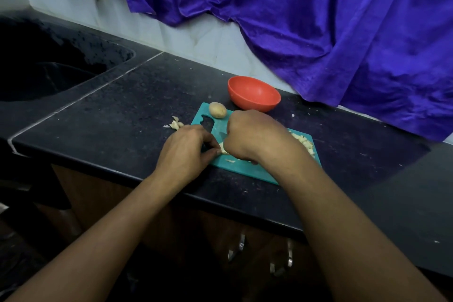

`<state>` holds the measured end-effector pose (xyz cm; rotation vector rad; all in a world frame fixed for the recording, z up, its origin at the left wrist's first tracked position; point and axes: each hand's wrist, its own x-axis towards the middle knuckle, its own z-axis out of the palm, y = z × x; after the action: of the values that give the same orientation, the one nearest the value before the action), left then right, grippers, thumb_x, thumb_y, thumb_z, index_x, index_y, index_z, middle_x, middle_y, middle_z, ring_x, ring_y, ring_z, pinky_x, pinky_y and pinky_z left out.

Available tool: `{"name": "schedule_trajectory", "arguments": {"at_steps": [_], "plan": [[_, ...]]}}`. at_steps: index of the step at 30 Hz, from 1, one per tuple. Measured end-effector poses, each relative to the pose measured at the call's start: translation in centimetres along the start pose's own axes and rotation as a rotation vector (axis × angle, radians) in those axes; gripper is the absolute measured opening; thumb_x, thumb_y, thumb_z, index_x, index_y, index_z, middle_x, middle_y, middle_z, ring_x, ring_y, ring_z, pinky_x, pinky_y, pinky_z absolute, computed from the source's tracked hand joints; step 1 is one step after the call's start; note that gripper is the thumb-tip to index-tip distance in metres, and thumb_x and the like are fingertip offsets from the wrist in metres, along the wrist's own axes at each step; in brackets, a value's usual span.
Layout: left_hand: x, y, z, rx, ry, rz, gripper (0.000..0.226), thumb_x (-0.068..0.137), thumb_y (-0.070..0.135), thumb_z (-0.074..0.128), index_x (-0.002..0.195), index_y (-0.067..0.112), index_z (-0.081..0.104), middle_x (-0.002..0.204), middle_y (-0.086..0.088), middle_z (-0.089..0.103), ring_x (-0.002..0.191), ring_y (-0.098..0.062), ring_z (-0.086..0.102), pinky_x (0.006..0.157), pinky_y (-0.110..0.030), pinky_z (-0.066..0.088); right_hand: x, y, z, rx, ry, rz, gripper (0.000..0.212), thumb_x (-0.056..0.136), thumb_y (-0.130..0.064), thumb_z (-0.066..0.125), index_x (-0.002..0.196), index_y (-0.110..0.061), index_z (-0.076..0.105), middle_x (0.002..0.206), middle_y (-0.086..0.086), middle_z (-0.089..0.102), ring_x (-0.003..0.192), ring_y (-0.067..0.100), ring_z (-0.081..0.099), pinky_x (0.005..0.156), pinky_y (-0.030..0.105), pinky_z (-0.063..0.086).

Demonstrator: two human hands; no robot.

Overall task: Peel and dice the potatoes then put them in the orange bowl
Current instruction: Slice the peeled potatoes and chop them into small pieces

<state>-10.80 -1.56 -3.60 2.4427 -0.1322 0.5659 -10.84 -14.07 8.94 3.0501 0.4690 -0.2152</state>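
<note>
**Dicing at the front edge of the board**

The teal cutting board [245,169] lies close to the counter's [122,110] front edge, its near side almost at the lip. Open dark counter stretches to my left as far as the sink [49,76], and to my right as well. Behind it, a purple cloth [318,19] hangs down to the counter.

My left hand [186,152] rests at the board's left edge. Its fingers [213,152] are drawn together, pinching a pale potato piece [222,151]. My right hand [255,137] is curled tight round the knife [221,135]. Only a bit of blade shows between my hands, right at that piece.

Diced potato [304,142] is heaped on the board's right side. A whole potato [217,110] sits at the far corner. The orange bowl [253,93] stands just behind the board. Peelings [176,125] lie just off the board's left edge.
</note>
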Motion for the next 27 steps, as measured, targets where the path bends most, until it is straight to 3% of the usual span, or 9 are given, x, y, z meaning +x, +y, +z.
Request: {"name": "schedule_trajectory", "arguments": {"at_steps": [2, 5, 9, 12, 15, 18, 20, 24, 27], "plan": [[0.0, 0.0, -0.2, -0.001, -0.018, 0.013, 0.028, 0.084, 0.028, 0.080, 0.075, 0.039, 0.056, 0.079, 0.020, 0.047, 0.083, -0.007, 0.047, 0.073, -0.029, 0.036, -0.5, -0.4, 0.7, -0.001, 0.004, 0.011, 0.016, 0.094, -0.018, 0.058, 0.110, -0.018, 0.056, 0.092, 0.004, 0.058, 0.084, 0.025, 0.054, 0.070, 0.036, 0.043], [0.1, -0.4, -0.2, 0.001, -0.039, 0.023, 0.008, 0.086, 0.027, 0.078, 0.081, 0.033, 0.075, 0.086, 0.016, 0.057, 0.090, -0.009, 0.053, 0.076, -0.032, 0.043, -2.9, -0.4, 4.8, 0.030, 0.082, 0.022, 0.030, 0.098, -0.020, 0.057, 0.127, -0.016, 0.057, 0.113, 0.006, 0.063, 0.095, 0.026, 0.059, 0.072, 0.035, 0.040], [-0.1, -0.8, 0.0, -0.001, -0.046, 0.041, 0.010, 0.088, 0.030, 0.076, 0.096, 0.034, 0.080, 0.092, 0.015, 0.063, 0.094, -0.008, 0.056, 0.083, -0.032, 0.049, -4.8, 0.7, 9.5, 0.024, 0.228, 0.008, 0.062, 0.102, -0.021, 0.050, 0.160, -0.021, 0.027, 0.109, 0.003, 0.065, 0.094, 0.025, 0.065, 0.068, 0.035, 0.041], [-0.2, -0.9, -0.1, 0.011, -0.046, 0.060, 0.012, 0.089, 0.030, 0.076, 0.100, 0.033, 0.080, 0.092, 0.014, 0.063, 0.093, -0.009, 0.056, 0.083, -0.034, 0.050, -4.2, 1.6, 8.3, 0.078, 0.227, 0.015, 0.055, 0.102, -0.022, 0.049, 0.156, -0.028, 0.039, 0.108, 0.003, 0.066, 0.097, 0.025, 0.064, 0.072, 0.036, 0.044], [-0.3, -0.6, -0.3, 0.019, -0.047, 0.066, 0.014, 0.090, 0.029, 0.075, 0.101, 0.035, 0.080, 0.091, 0.013, 0.062, 0.091, -0.010, 0.054, 0.079, -0.032, 0.048, -2.8, 2.2, 4.9, 0.120, 0.116, 0.035, 0.034, 0.097, -0.021, 0.055, 0.129, -0.028, 0.063, 0.107, 0.002, 0.065, 0.091, 0.024, 0.058, 0.073, 0.036, 0.046], [-0.3, -0.5, -0.4, 0.038, -0.045, 0.071, 0.014, 0.091, 0.028, 0.073, 0.103, 0.032, 0.080, 0.088, 0.012, 0.058, 0.087, -0.010, 0.052, 0.073, -0.030, 0.042, -0.9, 1.3, 2.0, 0.050, 0.052, 0.024, 0.021, 0.094, -0.020, 0.057, 0.113, -0.019, 0.066, 0.088, -0.001, 0.054, 0.087, 0.024, 0.054, 0.072, 0.034, 0.043], [-0.4, -0.5, -0.4, 0.053, -0.037, 0.080, 0.010, 0.091, 0.026, 0.073, 0.099, 0.026, 0.079, 0.082, 0.013, 0.052, 0.084, -0.011, 0.050, 0.071, -0.029, 0.039, -0.1, 0.2, 1.0, -0.002, 0.039, 0.006, 0.024, 0.095, -0.020, 0.058, 0.118, -0.017, 0.063, 0.084, -0.001, 0.051, 0.086, 0.025, 0.054, 0.072, 0.035, 0.042], [-0.4, -0.6, -0.5, 0.042, -0.037, 0.089, 0.008, 0.089, 0.022, 0.075, 0.095, 0.024, 0.079, 0.081, 0.018, 0.048, 0.084, -0.010, 0.048, 0.072, -0.028, 0.035, -1.1, -0.9, 2.9, 0.024, 0.059, 0.027, 0.019, 0.097, -0.017, 0.058, 0.115, -0.019, 0.061, 0.106, 0.004, 0.061, 0.090, 0.023, 0.052, 0.073, 0.036, 0.041], [-0.2, -0.9, -0.2, 0.001, -0.044, 0.083, 0.014, 0.088, 0.023, 0.076, 0.096, 0.034, 0.081, 0.085, 0.013, 0.059, 0.086, -0.010, 0.054, 0.073, -0.030, 0.041, -3.5, -0.8, 7.1, 0.023, 0.158, 0.018, 0.044, 0.100, -0.018, 0.055, 0.143, -0.014, 0.047, 0.119, 0.007, 0.064, 0.103, 0.026, 0.063, 0.071, 0.035, 0.038]]}}
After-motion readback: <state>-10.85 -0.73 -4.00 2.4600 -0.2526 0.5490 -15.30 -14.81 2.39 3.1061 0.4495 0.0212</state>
